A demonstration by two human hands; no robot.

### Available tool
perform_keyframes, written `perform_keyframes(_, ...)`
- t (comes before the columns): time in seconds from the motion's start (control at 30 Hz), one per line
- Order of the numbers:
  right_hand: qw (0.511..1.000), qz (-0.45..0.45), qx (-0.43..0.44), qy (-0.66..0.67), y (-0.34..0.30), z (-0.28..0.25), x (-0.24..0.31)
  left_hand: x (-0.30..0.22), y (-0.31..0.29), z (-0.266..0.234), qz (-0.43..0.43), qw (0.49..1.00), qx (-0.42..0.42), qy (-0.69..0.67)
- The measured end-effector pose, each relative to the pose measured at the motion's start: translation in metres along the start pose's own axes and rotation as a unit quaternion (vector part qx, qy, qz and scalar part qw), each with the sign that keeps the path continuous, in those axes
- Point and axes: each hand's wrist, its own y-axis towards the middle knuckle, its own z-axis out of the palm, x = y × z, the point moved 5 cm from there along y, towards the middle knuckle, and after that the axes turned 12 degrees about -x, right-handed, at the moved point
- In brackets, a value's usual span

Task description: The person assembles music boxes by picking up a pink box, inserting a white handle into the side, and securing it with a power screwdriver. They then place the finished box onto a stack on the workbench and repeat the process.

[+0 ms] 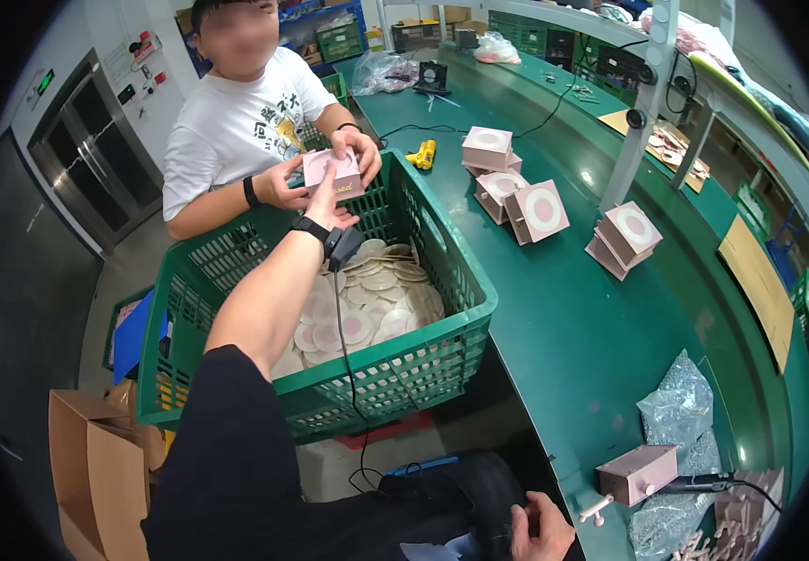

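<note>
Our left hand (323,208) is stretched far out toward eleven o'clock over the green crate (442,280), fingers reaching up to touch the small pink box (333,174) that the co-worker across from us holds in both hands (283,182); whether we grip it or only touch its lower edge we cannot tell. Our right hand (540,528) rests low at five o'clock, curled loosely against our dark lap and holding nothing. The pink box looks squarish and pale, with a lighter band along its bottom. We judge the work partly done: several finished-looking pink boxes with round white faces (537,210) stand on the green tabletop (563,327) at one o'clock, while the crate below our arm holds many loose round discs (376,290). At four o'clock another pink box (638,472) lies beside crumpled silver bags (680,407).
</note>
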Motion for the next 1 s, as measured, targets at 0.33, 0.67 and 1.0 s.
perform_keyframes(0.33, 0.986, -0.068, -0.084, 0.127, 0.000, 0.030, -0.009, 0.126, -0.220, 0.257, -0.040, 0.810, 0.571, 0.129)
perform_keyframes(0.67, 0.956, 0.107, -0.158, 0.220, 0.016, -0.028, -0.019, 0.043, -0.333, -0.012, 0.116, 0.879, 0.400, 0.230)
perform_keyframes(1.0, 0.701, 0.409, 0.163, 0.561, 0.002, 0.072, -0.040, 0.218, -0.329, -0.074, -0.240, 0.794, 0.439, 0.347)
